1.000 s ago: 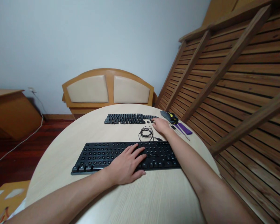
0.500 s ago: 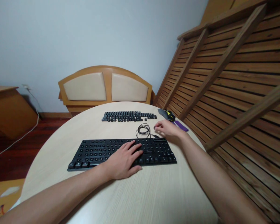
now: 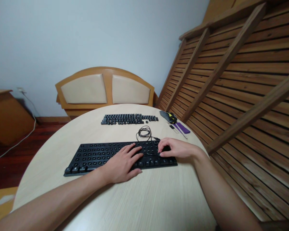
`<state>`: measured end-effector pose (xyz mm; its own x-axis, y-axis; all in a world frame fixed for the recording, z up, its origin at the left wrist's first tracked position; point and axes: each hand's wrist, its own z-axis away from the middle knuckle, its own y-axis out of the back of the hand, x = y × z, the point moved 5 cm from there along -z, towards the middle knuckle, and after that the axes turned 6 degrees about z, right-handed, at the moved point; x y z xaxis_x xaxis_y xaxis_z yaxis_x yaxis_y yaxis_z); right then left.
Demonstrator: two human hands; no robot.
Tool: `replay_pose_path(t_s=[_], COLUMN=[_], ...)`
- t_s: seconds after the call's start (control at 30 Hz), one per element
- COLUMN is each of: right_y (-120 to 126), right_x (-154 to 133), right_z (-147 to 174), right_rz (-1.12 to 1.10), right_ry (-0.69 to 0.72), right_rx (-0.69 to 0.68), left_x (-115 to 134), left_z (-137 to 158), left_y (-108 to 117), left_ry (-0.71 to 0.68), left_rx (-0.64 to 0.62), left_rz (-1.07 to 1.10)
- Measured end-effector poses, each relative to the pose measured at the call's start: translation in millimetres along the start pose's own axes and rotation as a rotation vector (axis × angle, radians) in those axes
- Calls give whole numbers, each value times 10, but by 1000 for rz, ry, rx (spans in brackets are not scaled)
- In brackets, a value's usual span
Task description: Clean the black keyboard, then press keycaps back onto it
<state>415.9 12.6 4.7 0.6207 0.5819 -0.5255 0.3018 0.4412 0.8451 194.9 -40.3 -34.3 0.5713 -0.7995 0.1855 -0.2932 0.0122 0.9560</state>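
A black keyboard (image 3: 93, 157) lies across the table in front of me. Many of its switches stand bare, while keycaps sit along its front row and at its right end. My left hand (image 3: 121, 163) rests flat on the keyboard's middle right, fingers spread. Over the number pad, my right hand (image 3: 174, 148) is pinched, its fingertips close to the keys. The small dark keycap seen between those fingers a moment earlier is mostly hidden now. Rows of loose black keycaps (image 3: 125, 119) lie behind the keyboard, with a single keycap (image 3: 146, 122) set apart in front of them.
A coiled black cable (image 3: 144, 132) lies behind the keyboard. At the back right of the round table (image 3: 62, 134) are a grey and yellow-black item (image 3: 168, 116), a purple piece (image 3: 183, 128) and a thin screwdriver-like tool (image 3: 181, 131). Wooden slats (image 3: 231, 96) lean along the right.
My right hand has come from beside the cable, behind the keyboard, toward me onto the number pad. This uncovers the thin tools at the right. My left hand stays on the keyboard.
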Motion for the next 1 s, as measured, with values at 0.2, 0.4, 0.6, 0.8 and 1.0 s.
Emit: replay_pose_path(t_s=[0.2, 0.4, 0.6, 0.8, 1.0], right_y=[-13, -28, -35, -56, -17], right_x=[10, 33, 63, 73, 40], right_z=[-2, 2, 7, 3, 24], right_rz=[30, 48, 53, 50, 0], right_ry=[-4, -28, -66, -98, -148], right_rx=[-15, -8, 9, 20, 22], left_x=[0, 7, 9, 6, 9], left_z=[-3, -3, -8, 1, -3], left_y=[-4, 7, 8, 7, 10], left_ry=[7, 10, 22, 11, 11], left_rx=[-12, -10, -40, -15, -21], left_rz=[-13, -2, -18, -11, -16])
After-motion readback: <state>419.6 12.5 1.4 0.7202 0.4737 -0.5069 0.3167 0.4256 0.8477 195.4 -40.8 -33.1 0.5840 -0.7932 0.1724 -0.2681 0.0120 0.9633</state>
